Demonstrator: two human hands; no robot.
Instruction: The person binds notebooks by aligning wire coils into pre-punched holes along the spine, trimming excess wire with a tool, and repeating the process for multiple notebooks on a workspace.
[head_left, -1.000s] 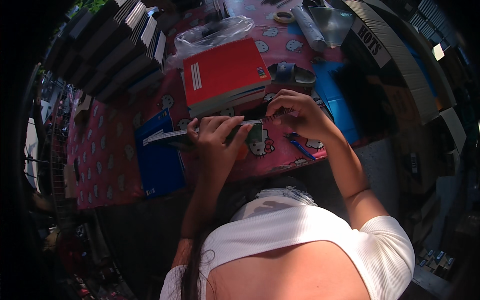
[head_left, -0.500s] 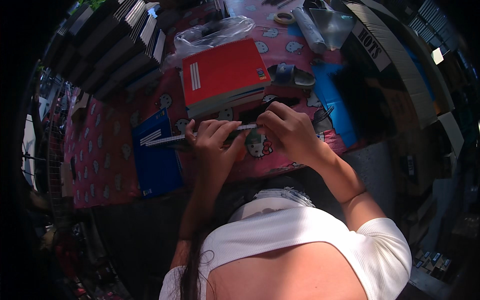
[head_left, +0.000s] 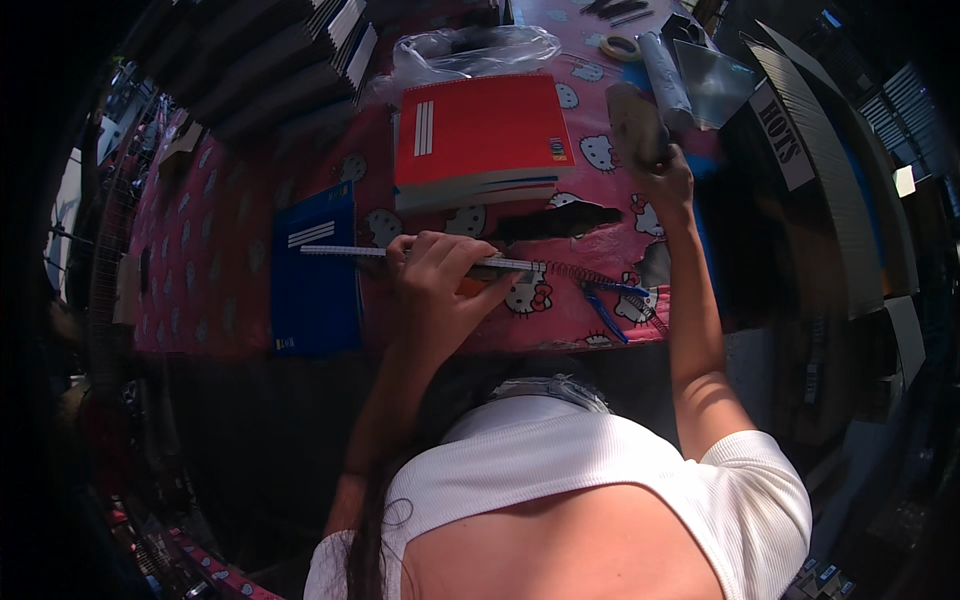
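Observation:
My left hand (head_left: 440, 270) is closed around a thin notebook (head_left: 350, 251) held on edge, with its punched side up. A dark spiral wire (head_left: 580, 273) runs from the notebook's right end and trails loose to the right. My right hand (head_left: 668, 175) is raised at the right of the table and grips a slide sandal (head_left: 633, 125), its pale sole showing. Below the loose wire lies a tool with two thin blue arms (head_left: 608, 318); its kind is unclear. A blue notebook (head_left: 315, 285) lies beneath the held notebook's left end.
A stack topped by a red notebook (head_left: 480, 125) stands beyond my left hand. Tall notebook piles (head_left: 270, 70) rise at the far left. Behind are a plastic bag (head_left: 475, 52), a tape roll (head_left: 620, 47) and a clear roll (head_left: 665, 80). A cardboard box (head_left: 815, 150) stands right.
My right hand has left the notebook's end, moved away to the right and picked up the sandal from the table. The loose wire is now exposed. My left hand still holds the notebook.

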